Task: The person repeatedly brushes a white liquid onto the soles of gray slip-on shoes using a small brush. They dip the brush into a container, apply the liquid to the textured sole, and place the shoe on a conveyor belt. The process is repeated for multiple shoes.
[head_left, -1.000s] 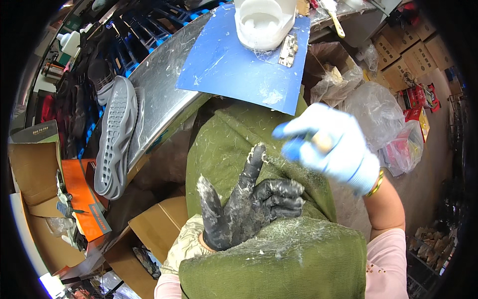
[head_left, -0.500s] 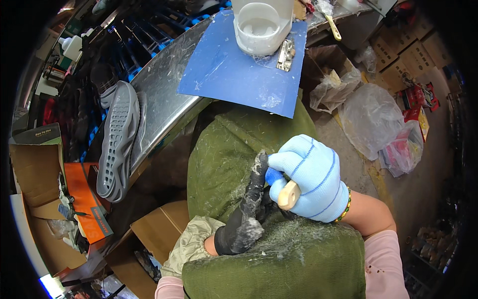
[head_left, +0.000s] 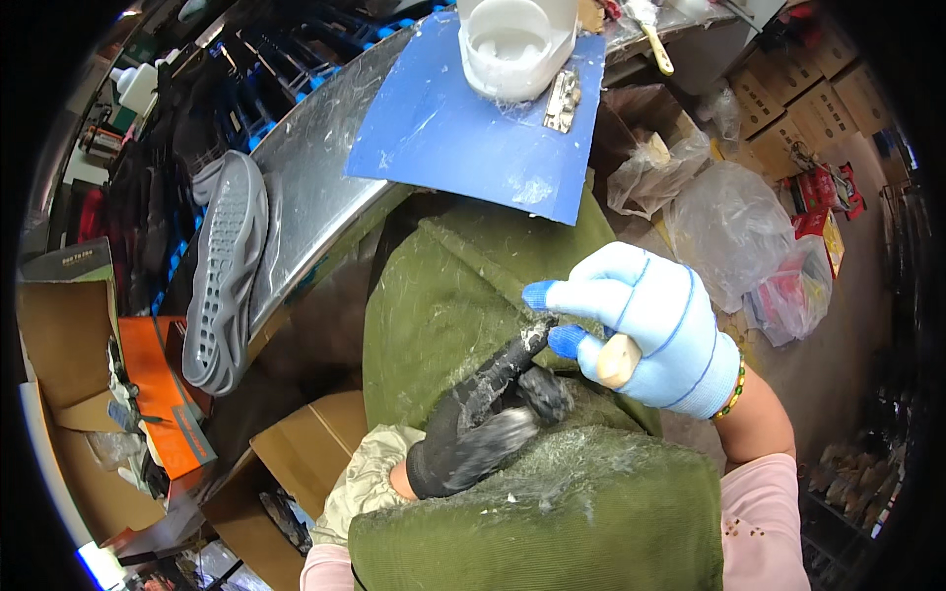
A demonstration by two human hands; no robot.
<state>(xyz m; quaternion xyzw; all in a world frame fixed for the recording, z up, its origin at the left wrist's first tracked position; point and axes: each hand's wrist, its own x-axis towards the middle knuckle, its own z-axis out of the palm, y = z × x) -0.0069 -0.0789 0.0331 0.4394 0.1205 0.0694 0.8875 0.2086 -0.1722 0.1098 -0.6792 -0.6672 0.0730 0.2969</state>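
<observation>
My right hand (head_left: 655, 325), in a light blue knit glove with darker blue fingertips, grips a pale wooden handle (head_left: 618, 361) against the palm. Only the handle's blunt end shows; the rest of that tool is hidden by the hand. Its thumb and forefinger stand apart, close to the tip of my left forefinger. My left hand (head_left: 473, 424) wears a black glove crusted with whitish residue. One finger points out toward the right hand, and the others are loosely bent and partly blurred. I see nothing held in it. Both hands hover over the dusty green apron (head_left: 552, 512) on my lap.
A blue board (head_left: 463, 148) overhangs the metal bench (head_left: 315, 197), carrying a white mould-like block (head_left: 517, 49) and a small metal piece (head_left: 563, 101). A grey perforated shoe (head_left: 227, 271) leans at the bench edge. Cardboard boxes (head_left: 315, 448) stand left, plastic bags (head_left: 734, 236) right.
My right hand has moved right and slightly up, its thumb and forefinger spreading away from the black-gloved finger. My left hand has turned, and its bent fingers now show.
</observation>
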